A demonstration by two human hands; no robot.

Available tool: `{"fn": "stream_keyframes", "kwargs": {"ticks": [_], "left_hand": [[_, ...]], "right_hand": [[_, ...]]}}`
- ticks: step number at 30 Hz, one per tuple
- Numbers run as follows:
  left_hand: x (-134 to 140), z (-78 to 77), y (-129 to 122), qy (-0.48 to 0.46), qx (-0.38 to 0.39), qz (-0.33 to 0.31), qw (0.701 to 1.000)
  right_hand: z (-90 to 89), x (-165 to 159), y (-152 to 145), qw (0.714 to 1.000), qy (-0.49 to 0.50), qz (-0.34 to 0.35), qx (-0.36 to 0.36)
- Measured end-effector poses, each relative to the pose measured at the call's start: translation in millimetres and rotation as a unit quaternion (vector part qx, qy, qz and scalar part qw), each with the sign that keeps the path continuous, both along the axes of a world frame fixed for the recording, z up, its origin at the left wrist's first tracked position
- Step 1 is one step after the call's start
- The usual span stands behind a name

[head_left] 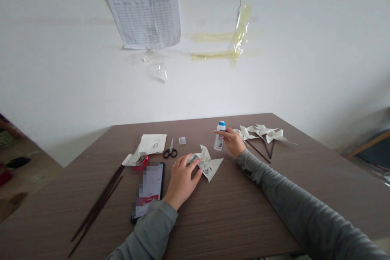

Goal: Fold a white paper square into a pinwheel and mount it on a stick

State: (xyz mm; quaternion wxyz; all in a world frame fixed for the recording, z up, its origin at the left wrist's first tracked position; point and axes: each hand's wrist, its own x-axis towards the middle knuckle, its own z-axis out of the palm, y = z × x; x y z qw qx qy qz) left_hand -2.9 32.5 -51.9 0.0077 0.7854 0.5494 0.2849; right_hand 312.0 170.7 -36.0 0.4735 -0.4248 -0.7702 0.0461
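My left hand [182,178] rests on the brown table [243,211], its fingertips pressing the left side of a folded paper pinwheel [209,163] made of printed paper. My right hand [233,140] reaches farther back and is wrapped around a small white glue bottle with a blue cap [219,135], which stands upright on the table just right of the pinwheel. Both arms wear grey sleeves.
Finished paper pinwheels on dark sticks [262,134] lie at the back right. Scissors [170,151], a paper stack [152,143], a small clear cap [182,140], a phone [148,189] and several thin dark sticks [99,203] lie to the left. A wall with a taped sheet [145,16] is behind.
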Motion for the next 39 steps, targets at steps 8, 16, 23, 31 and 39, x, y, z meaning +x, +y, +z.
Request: {"fn": "stream_keyframes", "kwargs": {"ticks": [8,16,23,31,39], "left_hand": [[-0.6,-2.4,1.7,0.007,0.005,-0.006,1.0],[0.6,-1.4,2.2,0.017,-0.013,-0.001,1.0],[1.4,-7.6,3.7,0.046,-0.013,0.007,0.999],[-0.3,-7.9,4.3,0.026,-0.029,0.003,0.999],[2.4,-1.9,1.6,0.037,-0.047,0.009,0.998]], "right_hand": [[1.8,-6.5,-11.8,0.993,0.106,-0.021,-0.045],[2.8,-26.7,-22.7,0.987,0.133,0.036,-0.079],[0.2,-38.4,-29.4,0.986,0.108,0.077,-0.105],[-4.5,-52.9,-33.3,0.992,0.0,0.043,-0.118],[-10.4,-62.0,-34.3,0.993,-0.067,0.011,-0.096]]}}
